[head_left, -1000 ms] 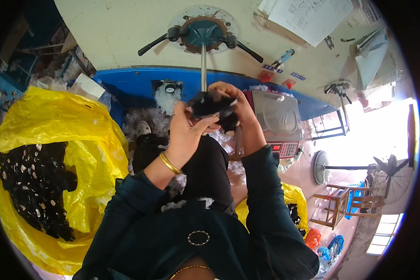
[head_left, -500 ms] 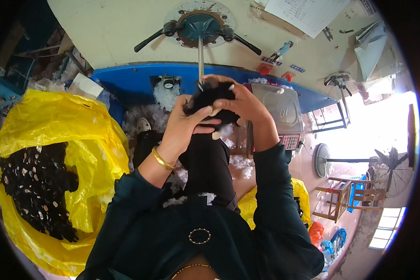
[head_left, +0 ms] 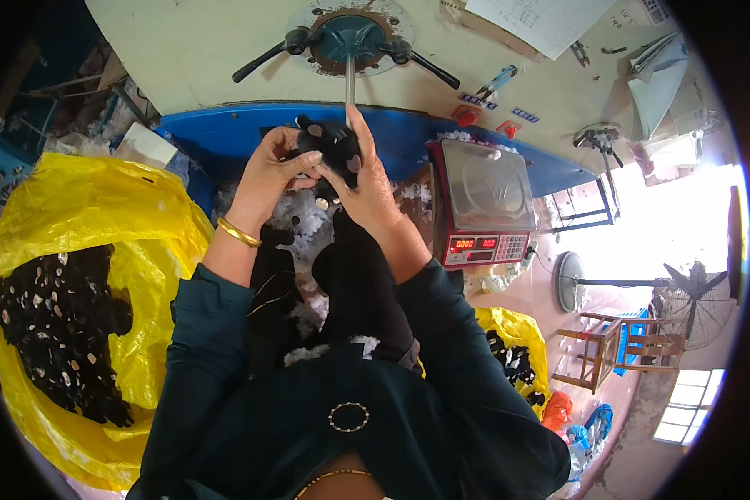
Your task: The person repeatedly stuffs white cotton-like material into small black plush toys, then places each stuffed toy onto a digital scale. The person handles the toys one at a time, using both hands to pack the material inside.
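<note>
Both my hands hold a small black plush toy (head_left: 332, 140) with light-coloured patches, in front of the blue-edged machine. My left hand (head_left: 268, 171) pinches its left side, thumb pointing inward. My right hand (head_left: 370, 185) wraps its right side, with a finger stretched up beside the metal tube (head_left: 350, 79). That tube sticks out of a round dark-green fitting (head_left: 352, 40) with two black handles. Whether the toy sits on the tube end is hidden by my fingers. White stuffing fluff (head_left: 307, 227) lies below my hands.
On my left stands a big yellow sack (head_left: 165, 258) with black plush pieces (head_left: 62, 325). A red scale (head_left: 467, 247) with a clear tray is at the right. Beyond it are a smaller yellow sack (head_left: 517, 321), a fan (head_left: 570, 283) and a wooden chair (head_left: 596, 350).
The plush toy and both hands have shifted left and slightly up, and the toy is turned. My right arm has moved inward, uncovering the scale's display.
</note>
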A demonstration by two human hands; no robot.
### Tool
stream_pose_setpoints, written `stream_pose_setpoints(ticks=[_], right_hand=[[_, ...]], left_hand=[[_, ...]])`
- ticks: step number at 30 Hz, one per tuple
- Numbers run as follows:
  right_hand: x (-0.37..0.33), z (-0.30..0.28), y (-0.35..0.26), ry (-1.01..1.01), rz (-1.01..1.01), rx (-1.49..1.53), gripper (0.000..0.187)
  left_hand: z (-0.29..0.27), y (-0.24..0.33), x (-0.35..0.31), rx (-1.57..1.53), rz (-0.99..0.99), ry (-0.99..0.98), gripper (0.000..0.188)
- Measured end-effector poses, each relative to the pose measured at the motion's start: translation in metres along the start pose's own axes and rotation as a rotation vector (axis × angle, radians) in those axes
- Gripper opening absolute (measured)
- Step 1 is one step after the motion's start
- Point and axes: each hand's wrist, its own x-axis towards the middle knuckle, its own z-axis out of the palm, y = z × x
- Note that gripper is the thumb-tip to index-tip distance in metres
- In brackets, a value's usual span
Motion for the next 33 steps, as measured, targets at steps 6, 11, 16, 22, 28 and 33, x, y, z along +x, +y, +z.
stream_pose_setpoints(ticks=[6, 11, 16, 22, 28, 33], right_hand=[[-0.022, -0.023, -0.007, -0.013, -0.166, 0.028, 0.091], [-0.045, -0.063, -0.013, -0.182, 0.117, 0.139, 0.088], [-0.065, -0.214, 0.115, 0.100, 0.706, -0.175, 0.069], [-0.098, -0.314, 0.167, 0.248, 1.019, -0.245, 0.063], [-0.150, -0.340, 0.155, 0.543, 1.086, -0.234, 0.067], [-0.155, -0.353, 0.134, 0.695, 1.135, -0.025, 0.060]], left_hand=[[0.026, 0.002, -0.043, -0.071, -0.065, 0.024, 0.043], [0.021, 0.000, -0.078, -0.008, -0.148, -0.021, 0.028], [-0.036, -0.002, -0.108, 0.220, -0.084, 0.123, 0.025], [-0.225, -0.030, -0.156, 0.548, 0.242, 0.781, 0.025], [-0.417, -0.057, -0.219, 1.397, -0.250, 1.254, 0.074], [-0.435, -0.090, -0.178, 1.455, -0.214, 1.126, 0.094]])
